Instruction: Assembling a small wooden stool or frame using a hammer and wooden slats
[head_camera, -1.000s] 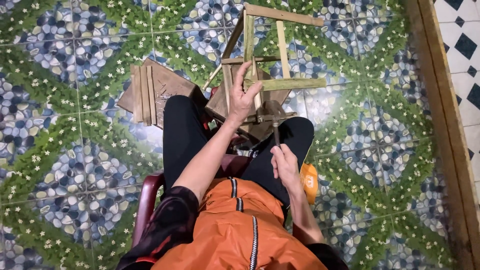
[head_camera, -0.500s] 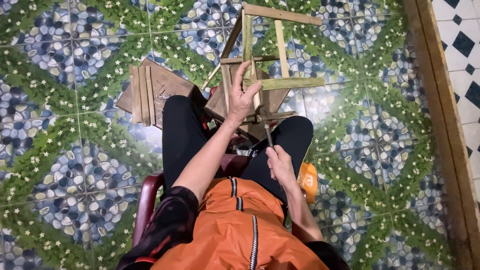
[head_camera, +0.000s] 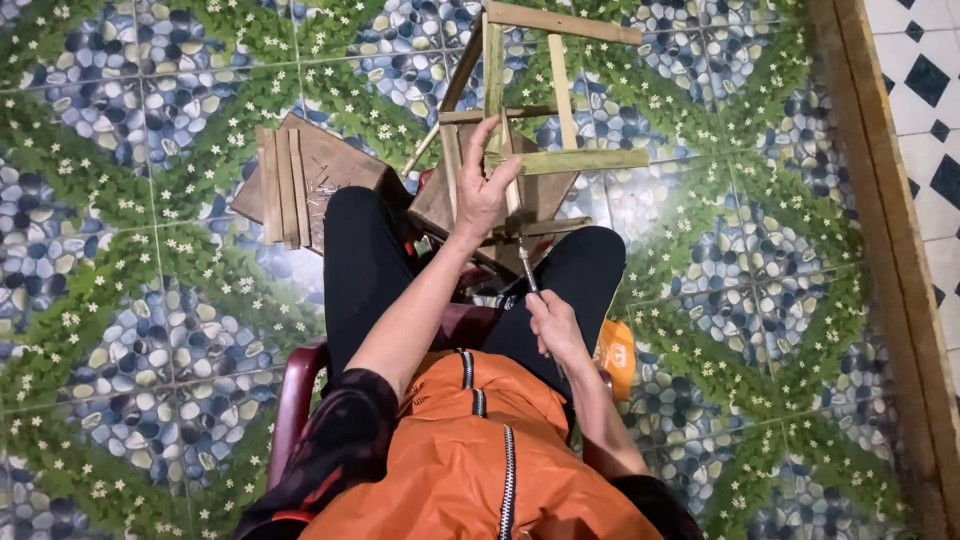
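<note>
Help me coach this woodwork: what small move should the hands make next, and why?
Probably bring the thin metal tool in the right hand up to the wooden frame and onto the joint just under the left hand. The left hand already grips and steadies the frame between the knees, while the tool's tip points at it but seems just short of the wood.

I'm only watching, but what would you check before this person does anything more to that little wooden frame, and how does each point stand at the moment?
1. Left hand grips the wooden frame: ok.
2. Right hand holds the thin metal tool: ok.
3. Tool tip meets the frame: cannot tell, too small.
4. Frame rests steady between the knees: cannot tell.
5. Left fingers clear of the tool's tip: ok, they sit higher up.
6. Spare wooden slats lie on the tiled floor, beside the left leg: ok.
</note>
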